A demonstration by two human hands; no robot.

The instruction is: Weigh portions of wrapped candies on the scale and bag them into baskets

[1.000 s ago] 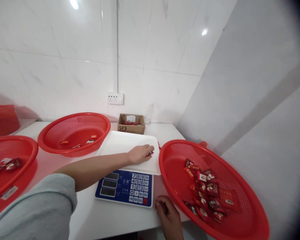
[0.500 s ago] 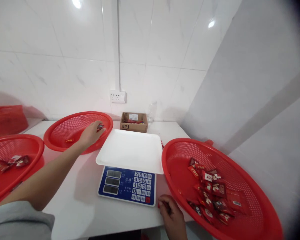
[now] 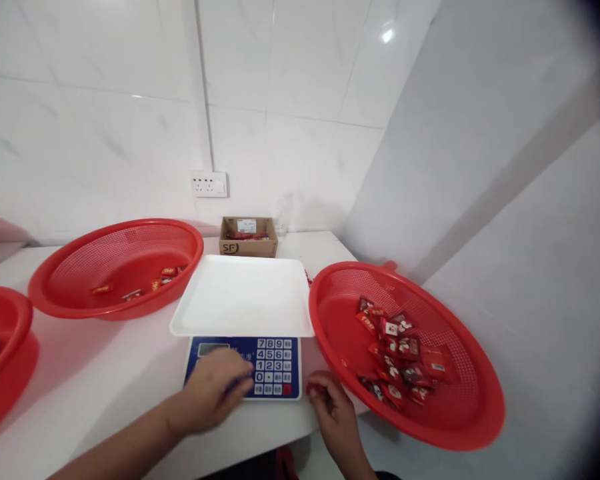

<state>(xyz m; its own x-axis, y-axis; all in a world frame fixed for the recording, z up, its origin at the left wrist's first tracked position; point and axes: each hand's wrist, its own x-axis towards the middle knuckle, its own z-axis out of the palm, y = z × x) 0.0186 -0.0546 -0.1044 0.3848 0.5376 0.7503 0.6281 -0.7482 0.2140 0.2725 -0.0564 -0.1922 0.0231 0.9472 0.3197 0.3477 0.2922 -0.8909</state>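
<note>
My left hand (image 3: 214, 392) lies over the front panel of the blue electronic scale (image 3: 275, 365), covering its displays; the fingers are slightly bent and hold nothing. The scale's white tray (image 3: 243, 293) is bare. At the table's front edge, my right hand (image 3: 331, 408) is curled, with a bit of a small red packet showing at the fingertips. Right beside it is a large red mesh basket (image 3: 455, 327) holding a heap of red snack packets (image 3: 397, 353). A second red basket (image 3: 115, 247) at the back left holds several loose packets (image 3: 155, 283).
A third red basket (image 3: 7, 313) sits at the far left edge. A small cardboard box (image 3: 249, 237) and a clear bottle (image 3: 281, 213) stand against the tiled wall behind the scale. A wall socket (image 3: 209, 183) is above. A grey wall closes in the right side.
My left hand took a red packet from the scale tray to the back-left basket, then came back empty onto the scale's front panel. My right hand stayed in place.
</note>
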